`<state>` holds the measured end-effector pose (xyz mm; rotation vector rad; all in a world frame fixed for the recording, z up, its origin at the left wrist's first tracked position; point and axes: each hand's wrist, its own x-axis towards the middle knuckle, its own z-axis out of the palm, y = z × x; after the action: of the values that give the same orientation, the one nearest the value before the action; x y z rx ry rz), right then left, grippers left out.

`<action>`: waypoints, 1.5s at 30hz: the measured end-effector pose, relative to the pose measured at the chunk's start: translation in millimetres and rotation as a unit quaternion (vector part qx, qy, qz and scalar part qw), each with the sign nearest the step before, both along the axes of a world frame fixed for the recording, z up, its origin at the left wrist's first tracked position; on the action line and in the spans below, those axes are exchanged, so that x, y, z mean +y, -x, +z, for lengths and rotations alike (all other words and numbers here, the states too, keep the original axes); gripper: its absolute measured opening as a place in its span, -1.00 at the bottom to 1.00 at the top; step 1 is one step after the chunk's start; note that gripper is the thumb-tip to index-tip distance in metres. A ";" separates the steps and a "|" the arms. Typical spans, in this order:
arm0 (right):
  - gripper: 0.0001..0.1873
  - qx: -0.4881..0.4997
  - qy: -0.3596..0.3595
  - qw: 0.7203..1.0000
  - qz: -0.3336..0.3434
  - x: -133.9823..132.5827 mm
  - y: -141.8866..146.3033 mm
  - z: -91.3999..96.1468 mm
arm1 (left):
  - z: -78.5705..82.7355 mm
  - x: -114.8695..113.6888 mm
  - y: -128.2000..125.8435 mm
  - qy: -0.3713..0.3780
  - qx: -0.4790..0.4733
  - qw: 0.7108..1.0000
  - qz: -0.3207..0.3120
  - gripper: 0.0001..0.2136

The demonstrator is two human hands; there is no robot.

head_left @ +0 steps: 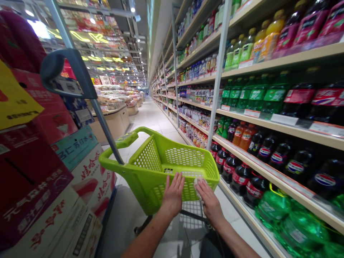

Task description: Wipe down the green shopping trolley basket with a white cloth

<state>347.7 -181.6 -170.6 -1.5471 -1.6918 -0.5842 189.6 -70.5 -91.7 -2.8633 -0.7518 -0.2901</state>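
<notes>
A lime green plastic shopping basket [150,168] is tilted in front of me, with its grey pull handle [67,71] rising to the upper left. My left hand [173,195] lies flat against the basket's near wall, fingers stretched out. My right hand [208,199] presses a small white cloth [198,184] against the same wall near the rim. The basket's inside looks bare.
Shelves of soda and juice bottles [268,107] run along the right of the aisle. Stacked red and white cartons [53,186] stand close on the left. The tiled aisle floor [153,118] stretches ahead, with display counters [113,114] at the left.
</notes>
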 end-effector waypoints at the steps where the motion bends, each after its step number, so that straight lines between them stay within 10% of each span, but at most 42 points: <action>1: -0.27 -0.008 0.006 1.000 0.000 -1.1 -1.2 -4.4 | -1.2 -2.3 -3.4 0.003 0.000 1.000 -0.005 -0.41; 17: -0.26 0.001 0.026 0.998 -0.056 -38.4 -38.1 -33.4 | -10.0 -27.4 -35.9 -0.018 0.018 0.996 -0.085 -0.40; 23: -0.26 0.046 -0.019 0.994 -0.095 -35.7 -47.8 -8.4 | -9.8 -29.4 -35.7 -0.016 0.041 0.996 -0.073 -0.40; 29: -0.21 0.052 0.020 0.993 -0.108 -39.5 -43.6 -49.6 | 1.4 -36.5 -35.1 0.012 0.073 0.993 -0.089 -0.46; 45: -0.35 -0.023 0.000 0.999 -0.025 -1.8 -4.6 0.3 | -10.6 -25.2 3.3 0.034 0.059 0.996 -0.052 -0.51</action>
<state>352.3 -183.4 -170.3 -1.5922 -1.6912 -0.6501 186.3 -95.8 -102.3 -2.9590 -0.6033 -0.1099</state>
